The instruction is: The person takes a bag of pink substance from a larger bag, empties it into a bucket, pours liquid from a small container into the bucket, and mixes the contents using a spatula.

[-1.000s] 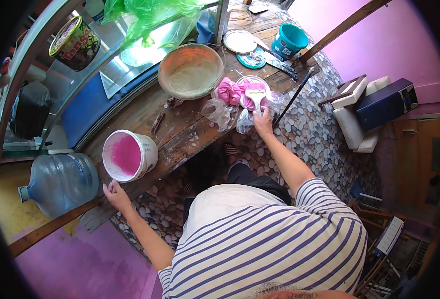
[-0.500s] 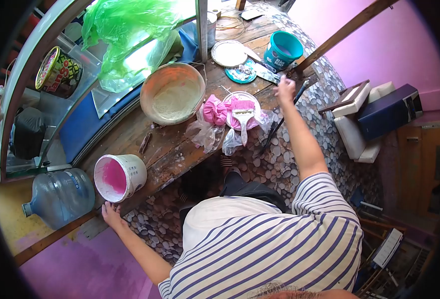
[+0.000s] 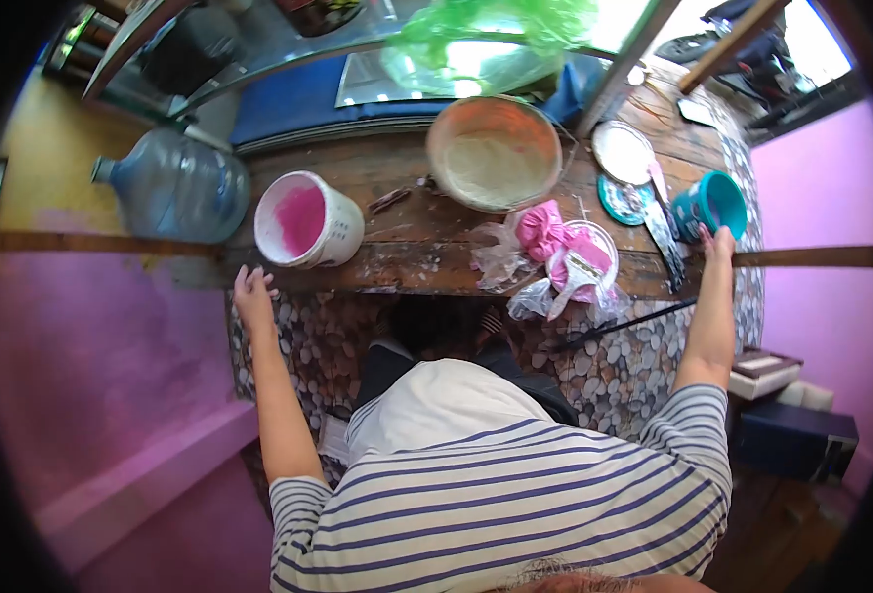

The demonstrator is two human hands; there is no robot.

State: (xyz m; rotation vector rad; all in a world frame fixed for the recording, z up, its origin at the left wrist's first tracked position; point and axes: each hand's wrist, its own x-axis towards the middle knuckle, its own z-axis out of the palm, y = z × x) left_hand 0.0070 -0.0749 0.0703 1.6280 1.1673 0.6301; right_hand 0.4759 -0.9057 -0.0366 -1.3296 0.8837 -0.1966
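Note:
My left hand [image 3: 254, 293] is just below the white bucket [image 3: 310, 219] with pink paint inside, fingers apart and holding nothing. My right hand [image 3: 718, 242] is at the near side of the teal bucket [image 3: 710, 206], fingers against its wall; whether they grip it is hard to tell. A wide brush [image 3: 577, 277] rests on a white lid [image 3: 602, 240] beside a pink bundle [image 3: 543, 230] and clear plastic bags. Left of my right hand lie a paint-smeared scraper [image 3: 662, 235], a teal lid [image 3: 622, 201] and a white lid [image 3: 623, 152].
A large basin [image 3: 494, 153] of pale material stands on the wooden bench [image 3: 397, 252]. A water jug [image 3: 181, 188] lies at the left. Green plastic [image 3: 500, 25] hangs over the glass case. A black rod [image 3: 629, 324] juts below the bench edge.
My right hand let go of the brush, then moved right to the teal bucket. The view has turned. My left hand stays near the white bucket, its fingers now more spread.

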